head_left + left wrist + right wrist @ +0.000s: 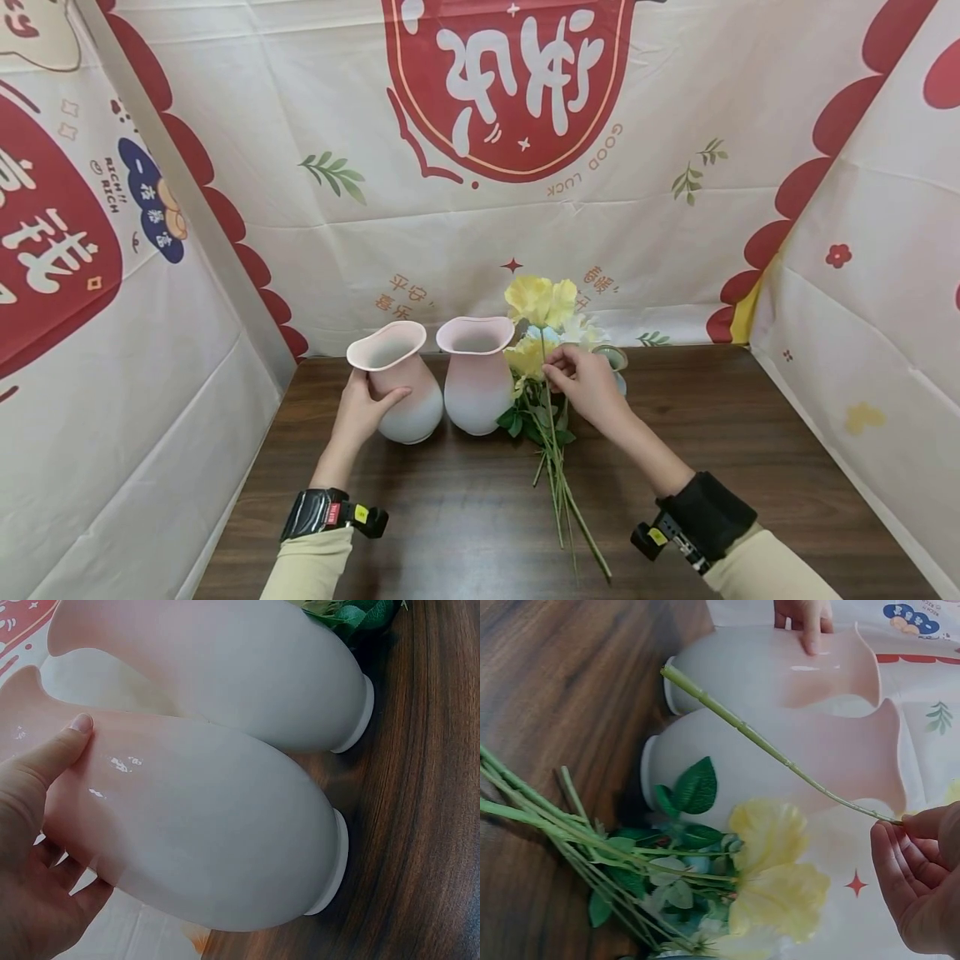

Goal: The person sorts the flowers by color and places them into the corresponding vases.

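Two pink-to-white vases stand side by side on the brown table (750, 467). My left hand (363, 410) grips the left vase (397, 392) at its neck, thumb across the front (71, 735). The right vase (476, 379) stands untouched beside it. My right hand (561, 372) pinches one thin green stem (780, 754) near its top, and the cut end hangs in the air in front of the vases. A bunch of yellow and white flowers (538, 304) lies beside the right vase, stems (558, 492) pointing toward me.
A small pale vase (617, 360) stands partly hidden behind my right hand and the flowers. Printed red-and-white cloth walls (480, 167) close in the table at the back and on both sides.
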A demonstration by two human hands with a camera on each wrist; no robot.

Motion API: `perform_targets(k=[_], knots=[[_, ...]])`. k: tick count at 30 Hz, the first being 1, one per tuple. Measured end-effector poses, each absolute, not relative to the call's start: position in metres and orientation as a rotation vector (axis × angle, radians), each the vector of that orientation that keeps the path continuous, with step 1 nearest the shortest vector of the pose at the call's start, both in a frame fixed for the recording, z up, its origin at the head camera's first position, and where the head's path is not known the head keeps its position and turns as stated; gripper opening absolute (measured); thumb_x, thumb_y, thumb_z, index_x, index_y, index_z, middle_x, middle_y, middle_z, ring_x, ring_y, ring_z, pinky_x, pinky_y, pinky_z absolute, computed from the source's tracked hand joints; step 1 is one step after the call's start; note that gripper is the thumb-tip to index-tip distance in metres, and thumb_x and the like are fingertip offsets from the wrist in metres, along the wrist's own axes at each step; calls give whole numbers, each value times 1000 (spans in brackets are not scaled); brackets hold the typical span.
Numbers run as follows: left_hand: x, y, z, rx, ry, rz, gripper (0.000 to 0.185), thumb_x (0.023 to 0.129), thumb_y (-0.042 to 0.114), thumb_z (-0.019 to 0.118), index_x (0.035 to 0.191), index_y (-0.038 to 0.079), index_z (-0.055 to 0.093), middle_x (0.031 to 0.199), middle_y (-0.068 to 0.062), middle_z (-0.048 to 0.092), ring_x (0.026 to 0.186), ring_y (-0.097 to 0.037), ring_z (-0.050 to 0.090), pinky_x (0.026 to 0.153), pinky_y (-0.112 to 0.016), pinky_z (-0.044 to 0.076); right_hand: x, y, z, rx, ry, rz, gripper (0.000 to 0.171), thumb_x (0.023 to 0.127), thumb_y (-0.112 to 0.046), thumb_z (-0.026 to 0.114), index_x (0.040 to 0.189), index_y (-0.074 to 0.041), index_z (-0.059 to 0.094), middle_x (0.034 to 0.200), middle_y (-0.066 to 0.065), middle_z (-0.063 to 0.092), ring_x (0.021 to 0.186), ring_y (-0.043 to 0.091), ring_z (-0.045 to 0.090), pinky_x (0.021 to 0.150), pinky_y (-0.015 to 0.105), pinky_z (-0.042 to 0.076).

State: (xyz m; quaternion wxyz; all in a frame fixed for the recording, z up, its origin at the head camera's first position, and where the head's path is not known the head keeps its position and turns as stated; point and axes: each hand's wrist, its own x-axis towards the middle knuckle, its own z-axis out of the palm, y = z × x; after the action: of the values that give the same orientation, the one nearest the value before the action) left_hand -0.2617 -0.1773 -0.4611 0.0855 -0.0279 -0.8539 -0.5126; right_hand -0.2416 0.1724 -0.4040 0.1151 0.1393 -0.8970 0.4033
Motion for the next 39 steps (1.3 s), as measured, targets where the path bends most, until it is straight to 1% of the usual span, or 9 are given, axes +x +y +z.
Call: perform_targets(k=[5,11,19,28,33,39], knots=[[-262,-178,-461,-82,-2542,-1534,92,82,30,82,152,7,26,153,-17,40,144,-33,41,119,-50,34,-243,170,-393,434,-2598,1223,8,96,-11,65,98,-3,67,85,11,73,69,15,70,61,23,57],[-263,-178,-462,-78,-2542,-1533,92,82,29,83,152,7,27,152,-18,41,143,-34,41,119,-50,34,-245,168,-384,441,-2578,1219,8,96,-11,66,99,-4,67,85,10,73,67,12,68,59,21,56],[-263,-178,-462,-83,-2538,-1532,92,82,29,83,152,7,27,152,-18,41,143,-34,41,118,-51,35,-247,163,-376,468,-2549,1219,7,96,-11,65,99,-4,67,85,10,73,69,17,70,60,21,56],[-264,-178,-463,-91,-2524,-1530,91,83,29,82,152,8,26,153,-17,41,144,-34,40,119,-52,33,-248,154,-365,507,-2504,1216,8,96,-11,65,100,-4,67,86,12,74,71,18,72,62,20,58],[-264,-177,-463,-92,-2525,-1535,92,82,29,83,152,8,26,153,-17,41,144,-34,41,119,-51,34,-250,148,-359,527,-2480,1196,9,96,-11,65,100,-4,67,86,11,74,71,19,72,61,20,57],[-263,-178,-462,-77,-2533,-1538,92,82,29,83,152,9,26,152,-16,41,144,-33,40,119,-50,34,-252,143,-354,556,-2443,1201,8,95,-10,66,101,-4,67,85,10,73,70,18,71,61,20,55]])
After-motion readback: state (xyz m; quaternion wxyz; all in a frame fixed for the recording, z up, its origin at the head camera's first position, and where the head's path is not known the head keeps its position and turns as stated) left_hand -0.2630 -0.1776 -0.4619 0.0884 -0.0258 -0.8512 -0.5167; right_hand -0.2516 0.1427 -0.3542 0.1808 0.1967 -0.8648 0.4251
